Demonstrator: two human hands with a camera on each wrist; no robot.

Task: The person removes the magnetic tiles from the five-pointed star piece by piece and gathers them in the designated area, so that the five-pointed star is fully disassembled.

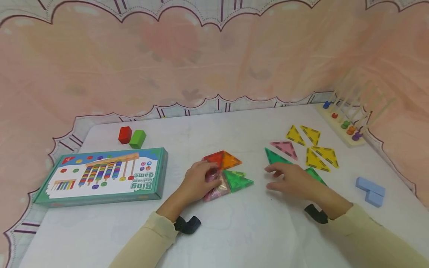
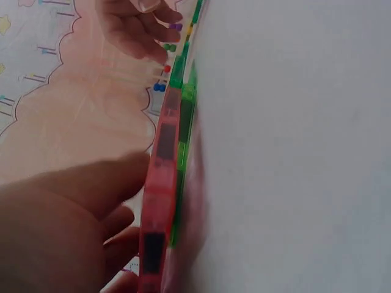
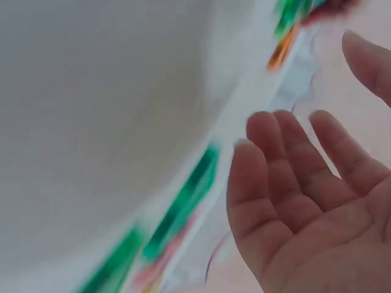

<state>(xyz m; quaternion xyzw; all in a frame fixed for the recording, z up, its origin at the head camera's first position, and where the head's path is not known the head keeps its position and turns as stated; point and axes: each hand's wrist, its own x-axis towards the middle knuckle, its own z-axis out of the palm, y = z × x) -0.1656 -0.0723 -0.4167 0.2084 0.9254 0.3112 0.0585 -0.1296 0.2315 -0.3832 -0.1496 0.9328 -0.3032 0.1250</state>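
My left hand [image 1: 197, 182] rests on a see-through pink magnetic tile [image 1: 221, 189], thumb and fingertips on its upper face. In the left wrist view the pink tile [image 2: 160, 189] lies over a lime-green one [image 2: 183, 128]. Joined around it in the head view are a red tile [image 1: 216, 158], an orange triangle [image 1: 232, 160] and a green triangle [image 1: 238, 181]. Empty, my right hand [image 1: 295, 180] hovers with parted, slightly bent fingers beside a green triangle [image 1: 275, 156]. Another green triangle [image 1: 315, 175] is partly hidden behind that hand.
A pink triangle [image 1: 285, 149] and several yellow triangles [image 1: 316, 160] lie behind the right hand. Blue blocks [image 1: 371, 191] sit at the right, near a pegged rack [image 1: 348, 130]. A Ring Challenge game box [image 1: 104, 176] occupies the left, with red [image 1: 125, 134] and green blocks [image 1: 137, 139] behind.
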